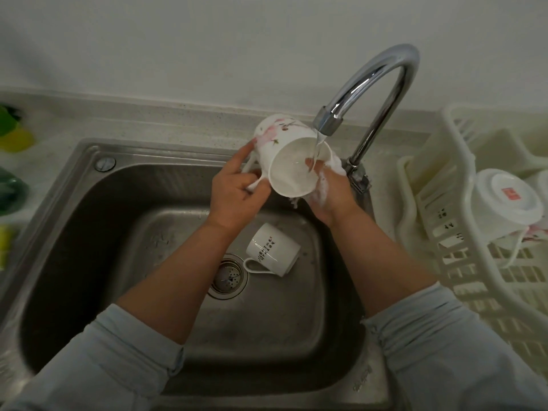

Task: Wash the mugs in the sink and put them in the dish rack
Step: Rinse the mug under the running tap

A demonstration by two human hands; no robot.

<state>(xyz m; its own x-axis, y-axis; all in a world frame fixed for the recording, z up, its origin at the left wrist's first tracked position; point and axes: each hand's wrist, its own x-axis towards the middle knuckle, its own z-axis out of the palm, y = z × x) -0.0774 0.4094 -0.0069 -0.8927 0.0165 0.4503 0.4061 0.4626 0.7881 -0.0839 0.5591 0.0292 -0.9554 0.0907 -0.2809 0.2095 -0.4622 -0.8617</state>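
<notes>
A white mug with pink flowers [286,149] is tilted on its side under the running tap, its mouth toward me. My left hand [234,191] grips its handle and side. My right hand [329,188], covered in suds, holds the rim with the thumb inside the mug, where the water stream lands. A second white mug with dark lettering [271,250] lies on its side on the floor of the sink [118,232], beside the drain. In the cream dish rack [462,262] at the right, a white mug [507,200] rests upside down.
The chrome tap [382,93] arches over the sink's back right corner, water flowing. The drain strainer [228,277] sits mid-basin. Green and yellow items [12,134] stand on the counter at the far left. A wall runs behind the counter.
</notes>
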